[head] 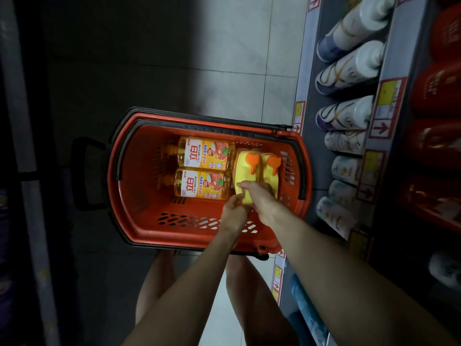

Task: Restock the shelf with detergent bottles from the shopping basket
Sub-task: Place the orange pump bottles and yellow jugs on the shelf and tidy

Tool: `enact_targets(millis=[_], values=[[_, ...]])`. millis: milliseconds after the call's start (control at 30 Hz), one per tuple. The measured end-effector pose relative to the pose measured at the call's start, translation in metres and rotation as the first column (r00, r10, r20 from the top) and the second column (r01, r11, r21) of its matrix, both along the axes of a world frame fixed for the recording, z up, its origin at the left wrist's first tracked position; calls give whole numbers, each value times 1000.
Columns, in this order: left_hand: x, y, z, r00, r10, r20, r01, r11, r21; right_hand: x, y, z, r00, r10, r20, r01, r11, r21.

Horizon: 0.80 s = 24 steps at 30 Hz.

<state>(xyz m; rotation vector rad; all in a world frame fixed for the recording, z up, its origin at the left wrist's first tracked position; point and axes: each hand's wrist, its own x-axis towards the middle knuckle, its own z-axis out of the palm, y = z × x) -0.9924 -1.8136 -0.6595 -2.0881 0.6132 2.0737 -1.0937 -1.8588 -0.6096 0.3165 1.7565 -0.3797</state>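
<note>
Right hand [260,199]: curled round the handle of the yellow bottle [245,168].
Left hand [233,212]: grips the same handle.
Basket [139,221]: the held bottle and a second yellow bottle [270,176] stand upright at its shelf end; two clear bottles [203,156] lie mid-basket.
Shelf [308,71]: just beside the basket.

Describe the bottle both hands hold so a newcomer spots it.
Find the orange basket on the floor by the shelf. At its shelf-side end stand two yellow jugs with orange caps. The held jug is the one beside the flat-lying labelled bottles, gripped by left hand and right hand; the other jug sits shelfward.
</note>
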Motion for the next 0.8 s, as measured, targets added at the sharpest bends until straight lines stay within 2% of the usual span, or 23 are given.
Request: enact_targets(millis=[67, 400, 633, 800], values=[[2, 8, 8, 1000, 13, -3, -13, 999, -30, 0, 4, 17, 1000, -5, 11, 5, 1000, 3], [-6, -9, 169, 998, -49, -31, 44, 987, -153, -6, 11, 142, 998, 58, 0, -58, 993, -101], [1, -30, 256, 988, -92, -122, 66, 977, -200, -4, -2, 237, 986, 135, -96, -154, 961, -229], [15, -45, 331, 970, -81, -228, 35, 980, -197, 7, -13, 307, 950, 239, -202, -284, 929, -237]])
